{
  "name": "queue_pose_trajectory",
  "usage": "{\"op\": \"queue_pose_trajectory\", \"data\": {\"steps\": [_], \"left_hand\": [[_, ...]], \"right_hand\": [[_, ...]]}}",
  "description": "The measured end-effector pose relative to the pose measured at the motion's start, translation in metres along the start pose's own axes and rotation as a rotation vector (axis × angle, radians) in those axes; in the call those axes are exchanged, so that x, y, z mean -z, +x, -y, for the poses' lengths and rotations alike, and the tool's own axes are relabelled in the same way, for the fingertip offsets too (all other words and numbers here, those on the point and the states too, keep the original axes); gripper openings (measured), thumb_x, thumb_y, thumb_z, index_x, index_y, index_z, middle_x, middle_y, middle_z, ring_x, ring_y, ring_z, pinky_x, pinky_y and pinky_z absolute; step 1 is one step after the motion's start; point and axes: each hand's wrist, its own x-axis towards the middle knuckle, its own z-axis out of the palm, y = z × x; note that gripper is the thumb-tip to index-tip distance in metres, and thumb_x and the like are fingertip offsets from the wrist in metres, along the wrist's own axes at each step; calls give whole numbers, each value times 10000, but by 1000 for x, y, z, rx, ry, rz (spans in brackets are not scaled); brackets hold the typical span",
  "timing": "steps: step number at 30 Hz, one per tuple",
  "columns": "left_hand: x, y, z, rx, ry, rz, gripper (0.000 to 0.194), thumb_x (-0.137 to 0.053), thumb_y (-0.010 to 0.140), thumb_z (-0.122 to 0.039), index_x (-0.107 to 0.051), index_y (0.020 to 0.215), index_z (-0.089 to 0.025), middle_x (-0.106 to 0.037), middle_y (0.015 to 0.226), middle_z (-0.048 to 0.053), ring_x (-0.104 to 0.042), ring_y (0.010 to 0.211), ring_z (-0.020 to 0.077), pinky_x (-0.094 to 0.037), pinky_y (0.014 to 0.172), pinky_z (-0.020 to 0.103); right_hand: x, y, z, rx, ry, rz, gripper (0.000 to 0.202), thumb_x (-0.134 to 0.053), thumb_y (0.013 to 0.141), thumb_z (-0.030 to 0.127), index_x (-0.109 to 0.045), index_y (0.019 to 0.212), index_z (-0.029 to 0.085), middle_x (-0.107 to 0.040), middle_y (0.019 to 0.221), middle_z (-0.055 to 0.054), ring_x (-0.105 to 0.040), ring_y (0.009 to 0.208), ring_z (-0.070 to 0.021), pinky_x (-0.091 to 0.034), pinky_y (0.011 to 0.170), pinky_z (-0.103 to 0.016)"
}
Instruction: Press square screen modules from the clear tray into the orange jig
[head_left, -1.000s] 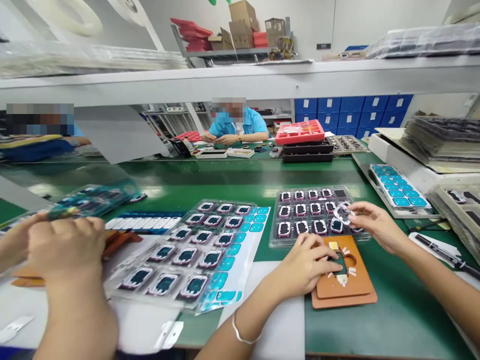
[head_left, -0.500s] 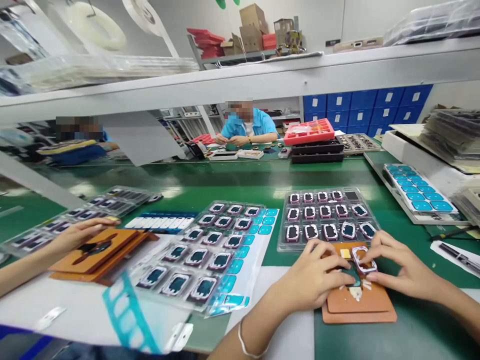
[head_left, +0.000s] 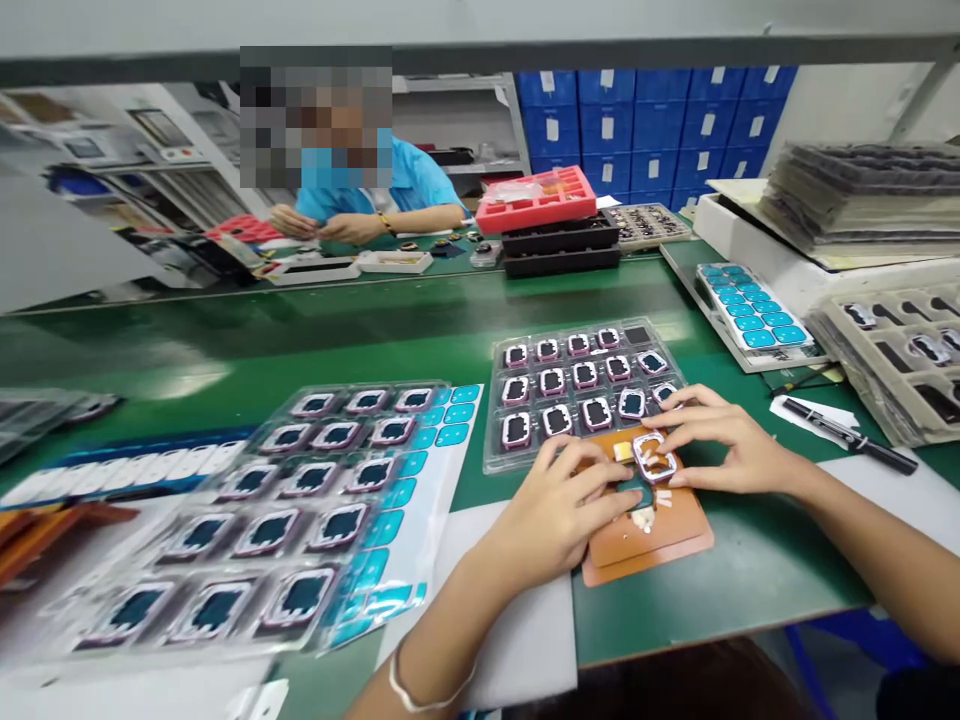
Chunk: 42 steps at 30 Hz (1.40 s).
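My left hand (head_left: 536, 505), with a pale band at the wrist, rests on an orange block (head_left: 675, 540). Its fingers are closed on a small dark teal piece (head_left: 636, 494) lying there; part of that piece is hidden. From the right, my right hand (head_left: 724, 440) grips a rounded frame (head_left: 642, 455) with a white face and pink-purple edge, thumb and fingers along its side. The frame is tilted over the block's far edge. A small yellow pad (head_left: 622, 452) shows beside it, and whitish scraps (head_left: 643, 519) lie near my left fingertips.
Behind my hands stands a clear tray (head_left: 493, 452) of similar frames; a larger tray (head_left: 296, 535) lies left, over blue-patterned sheets (head_left: 442, 470). A black marker (head_left: 847, 432) is at right. Stacked trays (head_left: 559, 250) stand farther back. A person (head_left: 420, 180) in blue sits across the bench.
The view has swung right and down, so the other person's hand at far left is out of sight. My hands stay at the orange block, still holding the frame and teal piece.
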Motion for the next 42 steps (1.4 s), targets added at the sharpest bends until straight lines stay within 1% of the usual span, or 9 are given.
{"op": "queue_pose_trajectory", "data": {"steps": [5,11,14,17,23,27,31,37,42], "left_hand": [[1,1,-2,-15,31,-13,308,-443,924,-47,-638,1111,-194,-714,1101,48,-504,994,227,-385,875,419],[-1,4,-10,7,45,-127,433,-411,903,-28,-525,1282,-202,-672,1228,65,-464,1133,238,-372,987,442],[-1,6,-13,6,48,-166,433,-417,882,-10,-531,1257,-196,-656,1248,77,-454,1152,247,-378,988,448],[0,5,-13,72,54,-229,391,-431,866,19,-562,1176,-182,-663,1216,83,-470,1088,242,-421,925,421],[-1,1,-7,239,68,-288,296,-466,872,22,-598,1025,-195,-712,1053,43,-500,981,232,-449,831,404],[-2,1,-6,318,68,-302,226,-493,888,-23,-604,985,-195,-713,999,42,-524,932,223,-449,816,403],[3,3,-8,341,-10,-252,146,-602,884,-198,-619,1028,-192,-709,999,55,-539,965,238,-442,851,417],[7,3,-12,332,-72,-122,425,-699,814,-447,-626,1134,-178,-688,1070,90,-507,1020,275,-422,872,444],[3,3,-11,367,-56,-85,487,-697,805,-510,-638,1160,-183,-675,1101,96,-492,1036,287,-409,871,454]], "right_hand": [[-3,0,3,-47,142,-96,189,-812,805,328,-764,971,251,-723,1113,-56,-558,1017,-244,-465,915,-441],[-12,-1,15,-446,996,-109,241,-807,787,485,-773,866,259,-744,1007,-28,-658,969,-207,-486,902,-354],[-15,-2,16,-588,1102,-177,311,-861,705,511,-757,792,230,-730,851,-7,-649,830,-169,-482,827,-292],[-16,-1,15,-671,1122,-210,422,-858,671,574,-750,833,199,-733,897,-42,-646,853,-198,-477,851,-322],[-16,1,15,-624,1036,-230,436,-772,752,628,-736,873,210,-737,981,-67,-659,925,-237,-485,909,-398],[-14,0,16,-296,554,-142,228,-824,780,424,-732,855,229,-729,1091,-66,-618,984,-230,-480,907,-405],[-13,0,17,-30,120,-72,218,-810,807,347,-728,969,226,-712,1147,-74,-549,996,-236,-480,874,-416],[-21,-2,18,19,-12,-45,223,-769,848,383,-714,995,225,-705,1158,-77,-561,1015,-256,-474,886,-458],[-27,-3,20,-12,-31,-55,212,-744,865,414,-726,995,247,-706,1153,-75,-560,1059,-271,-468,924,-491]]}}
